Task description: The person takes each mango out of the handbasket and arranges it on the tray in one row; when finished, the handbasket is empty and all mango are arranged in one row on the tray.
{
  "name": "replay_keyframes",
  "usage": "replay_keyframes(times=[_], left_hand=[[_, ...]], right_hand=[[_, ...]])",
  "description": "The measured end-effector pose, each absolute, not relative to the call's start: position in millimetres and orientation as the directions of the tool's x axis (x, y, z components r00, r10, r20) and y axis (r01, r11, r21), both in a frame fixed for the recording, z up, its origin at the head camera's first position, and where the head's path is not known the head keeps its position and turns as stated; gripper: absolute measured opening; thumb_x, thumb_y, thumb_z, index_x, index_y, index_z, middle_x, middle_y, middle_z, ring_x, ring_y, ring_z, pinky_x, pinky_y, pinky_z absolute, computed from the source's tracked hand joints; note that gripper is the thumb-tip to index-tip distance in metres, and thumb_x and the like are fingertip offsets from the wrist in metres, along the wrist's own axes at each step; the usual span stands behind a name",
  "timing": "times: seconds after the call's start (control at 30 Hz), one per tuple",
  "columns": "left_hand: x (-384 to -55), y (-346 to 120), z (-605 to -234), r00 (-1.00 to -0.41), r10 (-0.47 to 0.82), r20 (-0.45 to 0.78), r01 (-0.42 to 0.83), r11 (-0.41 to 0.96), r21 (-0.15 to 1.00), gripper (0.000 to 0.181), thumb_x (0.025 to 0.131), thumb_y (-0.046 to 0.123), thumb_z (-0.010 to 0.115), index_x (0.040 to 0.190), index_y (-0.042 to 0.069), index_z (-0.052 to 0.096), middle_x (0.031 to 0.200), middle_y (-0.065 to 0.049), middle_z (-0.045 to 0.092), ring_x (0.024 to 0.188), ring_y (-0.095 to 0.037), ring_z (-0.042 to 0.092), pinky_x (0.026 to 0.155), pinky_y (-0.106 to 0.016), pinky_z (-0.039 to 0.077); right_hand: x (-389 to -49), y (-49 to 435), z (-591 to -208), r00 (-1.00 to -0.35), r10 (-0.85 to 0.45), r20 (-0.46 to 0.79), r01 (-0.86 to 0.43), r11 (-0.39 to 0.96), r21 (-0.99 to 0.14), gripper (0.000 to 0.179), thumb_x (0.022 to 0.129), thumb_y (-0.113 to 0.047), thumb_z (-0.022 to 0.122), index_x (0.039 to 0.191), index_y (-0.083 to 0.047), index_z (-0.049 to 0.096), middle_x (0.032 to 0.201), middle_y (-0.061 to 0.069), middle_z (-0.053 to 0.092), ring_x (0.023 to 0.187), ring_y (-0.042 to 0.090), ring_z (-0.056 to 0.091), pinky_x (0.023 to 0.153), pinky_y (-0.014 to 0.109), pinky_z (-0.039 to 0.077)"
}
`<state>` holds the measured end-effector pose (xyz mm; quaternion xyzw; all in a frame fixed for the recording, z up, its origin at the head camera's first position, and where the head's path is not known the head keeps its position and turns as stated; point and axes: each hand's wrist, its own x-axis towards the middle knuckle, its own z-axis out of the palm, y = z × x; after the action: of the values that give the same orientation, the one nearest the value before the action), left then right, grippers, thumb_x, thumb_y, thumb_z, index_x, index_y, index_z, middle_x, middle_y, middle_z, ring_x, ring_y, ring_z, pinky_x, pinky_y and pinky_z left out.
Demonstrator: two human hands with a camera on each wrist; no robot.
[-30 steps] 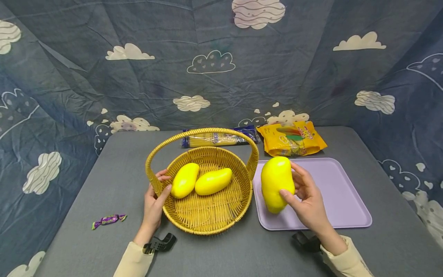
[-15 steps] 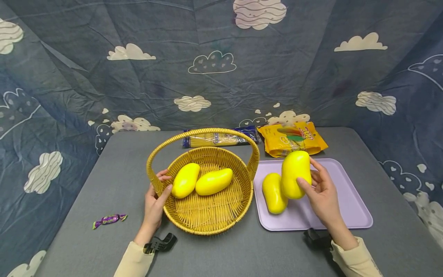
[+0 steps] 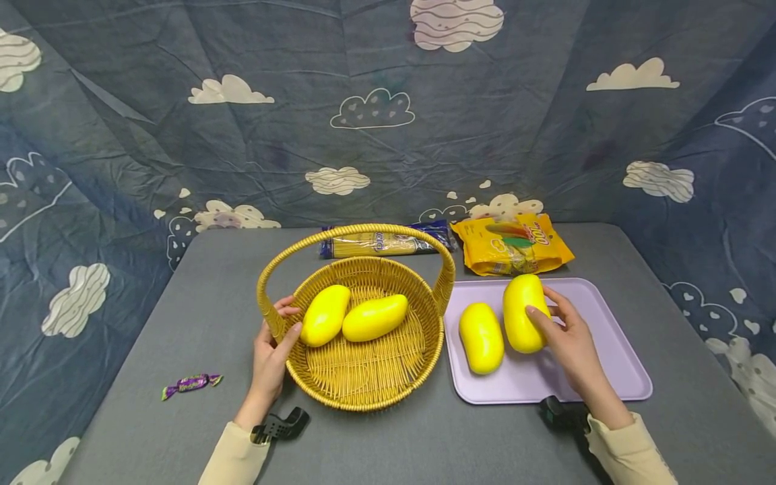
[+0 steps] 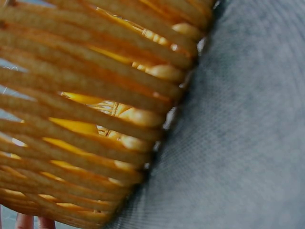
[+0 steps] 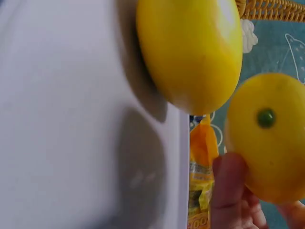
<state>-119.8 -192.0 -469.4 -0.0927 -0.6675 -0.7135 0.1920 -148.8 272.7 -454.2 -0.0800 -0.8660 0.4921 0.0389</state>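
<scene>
My right hand (image 3: 572, 340) holds a yellow mango (image 3: 523, 313), thumb on its near side and fingers behind. In the right wrist view this mango (image 5: 274, 143) shows a green stem spot, and its shadow falls apart from it on the lilac tray (image 3: 606, 364). Beside it a second mango (image 3: 481, 337) lies on the tray's left part. My left hand (image 3: 271, 357) grips the left side of a golden wicker basket (image 3: 370, 370), thumb at the rim by the handle's foot. Inside the basket lie two mangoes, one tilted (image 3: 326, 316) and one nearly level (image 3: 374, 318). Woven basket wall (image 4: 71, 119) fills much of the left wrist view.
Behind the basket lies a blue-ended pack of spaghetti (image 3: 388, 244), partly hidden by the basket's handle (image 3: 354, 232). An orange candy bag (image 3: 512, 246) sits behind the tray. At the left is a purple wrapped candy (image 3: 192, 384) on the grey table (image 3: 218, 303).
My right hand has moved right with its mango, away from the basket, then slightly lower over the tray. The tray's other mango has come into sight. My left hand and the basket stay put.
</scene>
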Motion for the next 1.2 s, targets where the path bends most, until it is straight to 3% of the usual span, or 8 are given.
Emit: replay_keyframes(times=[0.43,0.83,1.0,1.2], left_hand=[[-119.6,-192.4,-470.6,-0.912,-0.155,0.38,0.389,-0.033,0.921,0.026,0.091,-0.007,0.053,0.117,-0.012,0.051,0.139,-0.018,0.041,0.128,-0.024,0.035,0.1,-0.027,0.028],[-119.3,-192.1,-470.1,-0.912,-0.148,0.381,0.39,-0.031,0.92,0.027,0.091,-0.007,0.053,0.117,-0.012,0.051,0.14,-0.018,0.041,0.128,-0.023,0.035,0.1,-0.027,0.028],[-119.4,-192.3,-470.1,-0.913,-0.15,0.38,0.388,-0.029,0.921,0.027,0.092,-0.006,0.053,0.118,-0.012,0.051,0.139,-0.018,0.041,0.128,-0.023,0.035,0.1,-0.026,0.029],[-120.1,-192.7,-470.5,-0.913,-0.147,0.38,0.387,-0.025,0.922,0.027,0.092,-0.006,0.054,0.118,-0.012,0.051,0.14,-0.017,0.041,0.128,-0.023,0.035,0.1,-0.026,0.029]], right_hand=[[-139.6,263.1,-434.2,-0.98,0.143,-0.14,0.196,0.546,-0.814,0.08,0.088,-0.055,0.057,0.148,-0.009,0.03,0.118,0.021,0.041,0.088,0.029,0.048,0.059,0.033,0.05],[-136.5,265.6,-436.6,-0.972,0.101,-0.212,0.23,0.593,-0.772,0.079,0.092,-0.054,0.053,0.148,-0.006,0.027,0.114,0.024,0.049,0.084,0.028,0.048,0.061,0.031,0.045],[-137.0,268.6,-438.7,-0.962,0.097,-0.255,0.262,0.587,-0.766,0.083,0.091,-0.059,0.049,0.148,-0.004,0.025,0.118,0.026,0.048,0.091,0.031,0.047,0.062,0.031,0.044],[-139.8,275.4,-446.3,-0.957,0.075,-0.28,0.274,0.549,-0.79,0.082,0.089,-0.062,0.049,0.144,-0.003,0.034,0.122,0.027,0.047,0.093,0.031,0.048,0.062,0.027,0.046]])
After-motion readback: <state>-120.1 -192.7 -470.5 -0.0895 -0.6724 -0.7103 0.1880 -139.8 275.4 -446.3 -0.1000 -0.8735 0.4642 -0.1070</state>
